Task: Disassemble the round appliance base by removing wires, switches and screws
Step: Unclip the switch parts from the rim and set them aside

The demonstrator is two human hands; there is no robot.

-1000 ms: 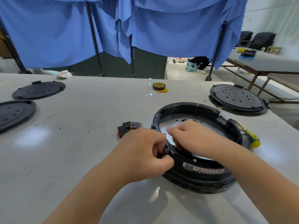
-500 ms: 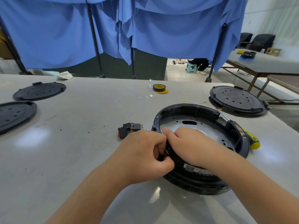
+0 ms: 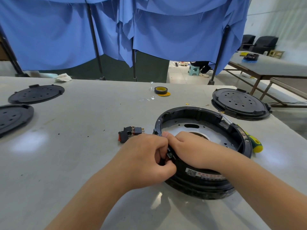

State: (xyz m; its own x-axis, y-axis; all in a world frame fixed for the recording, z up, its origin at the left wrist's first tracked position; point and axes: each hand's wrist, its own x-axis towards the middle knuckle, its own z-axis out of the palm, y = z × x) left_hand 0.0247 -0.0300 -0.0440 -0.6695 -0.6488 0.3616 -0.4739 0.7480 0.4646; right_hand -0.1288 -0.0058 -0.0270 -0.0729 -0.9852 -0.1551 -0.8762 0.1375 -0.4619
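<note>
The round black appliance base [image 3: 196,113] lies open side up on the grey table [image 3: 83,146], a white label on its near wall. My left hand [image 3: 146,161] curls its fingers round a small black switch part [image 3: 170,155] at the base's near-left rim. My right hand [image 3: 191,148] reaches over the rim from inside, and its thumb and fingers pinch the same part. Two loose rocker switches [image 3: 130,132], one with a red face, lie just left of the base. A thin wire with gold terminals [image 3: 197,106] lies behind it.
A green and yellow screwdriver [image 3: 252,141] rests against the base's right side. Stacked black round covers [image 3: 239,102] sit at the back right, two more covers [image 3: 36,93] at the far left. A tape roll [image 3: 160,90] lies mid-back. Blue curtains hang behind the table.
My right hand slid left along the inside of the rim toward my left hand. Both hands now meet on the small black part, and the base has turned slightly.
</note>
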